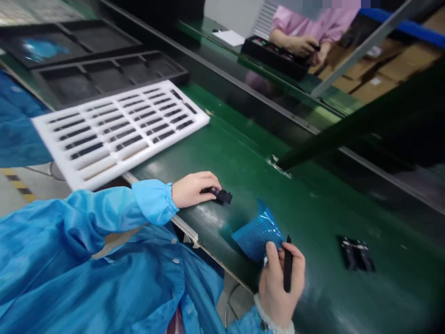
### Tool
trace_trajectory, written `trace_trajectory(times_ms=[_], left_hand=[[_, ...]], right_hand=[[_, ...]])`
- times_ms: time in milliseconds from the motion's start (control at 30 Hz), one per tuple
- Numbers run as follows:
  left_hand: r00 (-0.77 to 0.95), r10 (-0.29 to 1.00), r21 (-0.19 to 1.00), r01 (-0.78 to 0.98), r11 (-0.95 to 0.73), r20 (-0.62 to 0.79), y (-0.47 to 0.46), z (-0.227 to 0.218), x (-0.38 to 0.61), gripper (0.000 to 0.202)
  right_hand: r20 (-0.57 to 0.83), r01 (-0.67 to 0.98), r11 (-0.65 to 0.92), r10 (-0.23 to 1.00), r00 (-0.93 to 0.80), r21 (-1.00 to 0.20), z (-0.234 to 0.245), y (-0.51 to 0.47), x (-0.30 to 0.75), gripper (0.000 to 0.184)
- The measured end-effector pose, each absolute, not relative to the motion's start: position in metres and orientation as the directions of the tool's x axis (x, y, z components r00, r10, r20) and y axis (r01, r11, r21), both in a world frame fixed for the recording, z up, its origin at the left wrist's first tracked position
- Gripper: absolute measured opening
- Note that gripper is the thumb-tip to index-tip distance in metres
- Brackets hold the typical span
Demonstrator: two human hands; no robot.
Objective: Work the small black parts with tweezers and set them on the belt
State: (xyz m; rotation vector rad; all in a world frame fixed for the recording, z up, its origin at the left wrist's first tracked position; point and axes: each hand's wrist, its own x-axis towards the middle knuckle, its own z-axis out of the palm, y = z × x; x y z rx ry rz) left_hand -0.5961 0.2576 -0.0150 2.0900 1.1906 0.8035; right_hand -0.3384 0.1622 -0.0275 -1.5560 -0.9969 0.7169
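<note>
My left hand (195, 189) is closed around a small black ribbed part (222, 196), low over the green bench top (250, 167) near its front edge. Further right, my right hand (282, 280) pinches a sheet of blue plastic film (259, 234) marked with a fine grid of dots. The same hand also grips a slim black pen-like tool (288, 266), which stands upright between the fingers; its exact kind is unclear. Two black parts (356, 253) lie side by side on the bench to the right of this hand.
A white foam tray (74, 171) with rows of slots, many holding black strips, rests at the left. Behind it are black compartment trays (111, 74), one with blue film (43, 48). A dark slanting post (313, 148) meets the bench. Across, a person in pink (330, 25) handles parts over a black box (271, 55).
</note>
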Motion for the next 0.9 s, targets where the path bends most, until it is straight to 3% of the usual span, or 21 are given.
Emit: trace_trajectory(times_ms=[67, 133, 233, 367, 467, 667, 733, 833, 900], left_hand=[[0.53, 0.796, 0.622, 0.527, -0.579, 0.292, 0.256, -0.03, -0.579, 0.015], [0.605, 0.75, 0.569, 0.529, -0.63, 0.268, 0.256, -0.037, -0.572, 0.019], [0.591, 0.783, 0.56, 0.589, -0.582, 0.192, 0.258, -0.038, -0.57, 0.039], [0.569, 0.808, 0.571, 0.617, -0.542, 0.153, 0.262, -0.035, -0.566, 0.024], [0.611, 0.778, 0.552, 0.604, -0.576, 0.143, 0.264, -0.032, -0.559, 0.028], [0.578, 0.797, 0.281, 0.746, -0.604, 0.175, 0.246, -0.021, -0.552, 0.041], [0.597, 0.782, 0.355, 0.701, -0.618, 0.18, 0.242, -0.018, -0.554, 0.043], [0.598, 0.772, 0.531, 0.591, -0.606, 0.215, 0.256, -0.013, -0.563, 0.025], [0.598, 0.765, 0.522, 0.586, -0.62, 0.236, 0.274, -0.013, -0.569, 0.035]], right_hand=[[0.059, 0.215, -0.059, 0.862, 0.504, -0.975, -0.029, 0.158, -0.334, 0.03], [0.047, 0.2, -0.072, 0.845, 0.532, -0.977, -0.031, 0.154, -0.331, 0.029], [0.034, 0.17, -0.069, 0.842, 0.539, -0.983, -0.035, 0.151, -0.327, 0.029], [0.02, 0.158, -0.077, 0.844, 0.536, -0.984, -0.034, 0.149, -0.323, 0.029], [0.025, 0.193, -0.092, 0.848, 0.53, -0.977, -0.031, 0.148, -0.321, 0.03], [-0.002, 0.171, -0.108, 0.85, 0.527, -0.979, -0.031, 0.148, -0.324, 0.029], [-0.007, 0.161, -0.109, 0.848, 0.531, -0.981, -0.031, 0.148, -0.325, 0.03], [0.001, 0.167, -0.106, 0.841, 0.541, -0.98, -0.032, 0.147, -0.325, 0.03], [0.004, 0.172, -0.107, 0.839, 0.544, -0.979, -0.033, 0.146, -0.325, 0.029]])
